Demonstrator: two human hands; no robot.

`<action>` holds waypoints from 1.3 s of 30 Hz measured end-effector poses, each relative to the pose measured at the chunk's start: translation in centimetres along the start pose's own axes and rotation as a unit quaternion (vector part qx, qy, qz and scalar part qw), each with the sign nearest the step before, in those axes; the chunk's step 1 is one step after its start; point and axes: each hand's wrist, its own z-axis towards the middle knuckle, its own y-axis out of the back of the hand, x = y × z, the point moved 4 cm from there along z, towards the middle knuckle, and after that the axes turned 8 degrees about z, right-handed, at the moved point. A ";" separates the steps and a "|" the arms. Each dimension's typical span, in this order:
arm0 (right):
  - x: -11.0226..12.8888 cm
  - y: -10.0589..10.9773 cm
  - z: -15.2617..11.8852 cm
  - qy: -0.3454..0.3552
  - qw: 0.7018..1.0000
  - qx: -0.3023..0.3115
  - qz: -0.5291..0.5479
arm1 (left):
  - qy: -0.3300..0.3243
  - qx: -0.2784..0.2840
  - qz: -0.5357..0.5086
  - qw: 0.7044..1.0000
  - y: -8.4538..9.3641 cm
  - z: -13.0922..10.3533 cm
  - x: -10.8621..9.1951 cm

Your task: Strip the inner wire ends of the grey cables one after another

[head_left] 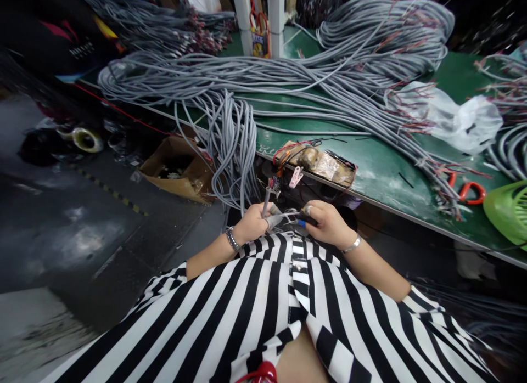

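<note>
Just in front of my striped shirt, my left hand (256,223) is closed round a grey cable (267,201), whose stripped end with coloured wires (272,183) points up. Worn wrappings cover some fingertips. My right hand (326,223) is closed on a dark tool with a blue part (302,223); its exact shape is hidden by the fingers. Thin pale strands (289,213) run between the two hands. Beyond them, at the table edge, lies a taped wooden block (327,167) with a pink clip (296,176) on its near side.
Long bundles of grey cable (185,75) cover the green table (382,174), and some hang over its edge. Red-handled scissors (471,192), a green basket (508,210) and a plastic bag (469,122) are at right. A cardboard box (177,172) stands below at left.
</note>
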 end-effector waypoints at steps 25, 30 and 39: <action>-0.7 -6.7 1.8 -0.306 0.698 0.112 0.638 | -0.045 -0.045 -0.219 0.974 -0.3 -0.5 1.6; -2.0 -4.1 2.0 -0.316 0.857 0.063 0.402 | -0.018 -0.118 -0.271 0.955 0.1 -0.3 1.8; 0.8 0.3 2.3 -0.157 0.958 -0.132 0.201 | -0.048 -0.093 -0.189 0.976 0.7 -0.4 1.3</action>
